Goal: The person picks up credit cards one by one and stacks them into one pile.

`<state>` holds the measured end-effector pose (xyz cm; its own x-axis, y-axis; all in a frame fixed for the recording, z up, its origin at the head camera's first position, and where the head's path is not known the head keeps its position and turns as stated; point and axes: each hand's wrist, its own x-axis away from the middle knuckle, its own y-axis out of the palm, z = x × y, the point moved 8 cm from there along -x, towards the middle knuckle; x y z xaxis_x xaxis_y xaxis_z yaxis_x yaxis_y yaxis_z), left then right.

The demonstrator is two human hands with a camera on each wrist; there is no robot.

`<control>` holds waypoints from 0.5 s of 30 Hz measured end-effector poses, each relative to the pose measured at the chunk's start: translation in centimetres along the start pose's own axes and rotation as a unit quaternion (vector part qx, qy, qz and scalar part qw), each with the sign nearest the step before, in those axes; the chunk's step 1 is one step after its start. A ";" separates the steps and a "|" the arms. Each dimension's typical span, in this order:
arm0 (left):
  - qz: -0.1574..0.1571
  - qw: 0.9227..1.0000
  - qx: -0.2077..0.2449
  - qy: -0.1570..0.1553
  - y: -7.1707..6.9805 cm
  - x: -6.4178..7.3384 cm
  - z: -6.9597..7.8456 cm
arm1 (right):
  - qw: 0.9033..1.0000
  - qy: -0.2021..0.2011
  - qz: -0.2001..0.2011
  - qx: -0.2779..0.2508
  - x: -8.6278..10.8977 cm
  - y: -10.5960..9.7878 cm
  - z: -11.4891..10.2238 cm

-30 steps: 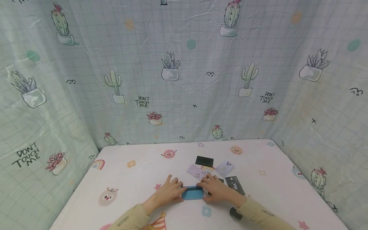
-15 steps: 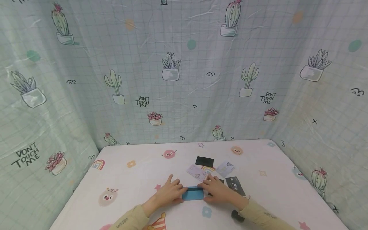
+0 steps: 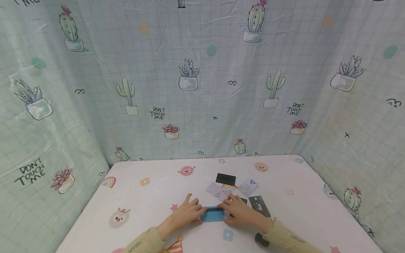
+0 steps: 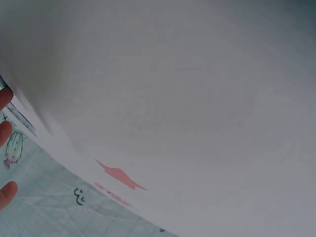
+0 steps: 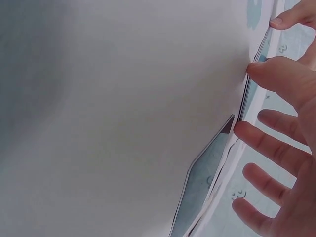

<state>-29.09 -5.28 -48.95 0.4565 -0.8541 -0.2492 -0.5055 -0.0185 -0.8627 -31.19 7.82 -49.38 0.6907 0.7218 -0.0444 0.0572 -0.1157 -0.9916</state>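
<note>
Two hands are working apart from each other at opposite ends of one blue card [image 3: 212, 216], which is resting on the worktop [image 3: 152, 200] near the front middle. The left hand [image 3: 187, 214] is pinching the left end by its corners, and the right hand [image 3: 240, 212] is holding the right end the same way, thumb on the near side and a finger on the far side. A dark stripe [image 3: 214, 209] is running along the card's far edge. From the left wrist, only a few fingertips [image 4: 7, 193] are showing, so that grip is being judged mainly from above. In the right wrist view, the other fingers are spreading loosely away from the card's edge.

Beyond the right hand, a dark card [image 3: 243, 200] is lying partly hidden behind it. A black VIP card [image 3: 259, 206] is lying to its right, near the wrist. Farther back, a purple card [image 3: 216, 190] and a pale lilac card [image 3: 248, 187] are lying just apart, and a plain black card [image 3: 226, 179] is lying behind the purple one. Beige sleeves [image 3: 147, 240] are covering both forearms, and a cactus-print curtain [image 3: 215, 102] is hanging behind the worktop.
</note>
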 end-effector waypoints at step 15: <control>-0.005 1.000 -0.002 -0.006 -0.1 0.1 -0.1 | 1.000 -0.010 0.022 -0.016 0.6 -0.1 0.8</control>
<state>-29.11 -5.39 -48.86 0.4705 -0.8478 -0.2448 -0.5028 -0.0295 -0.8639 -31.32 8.78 -49.44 0.6791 0.7285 -0.0903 0.0500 -0.1687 -0.9844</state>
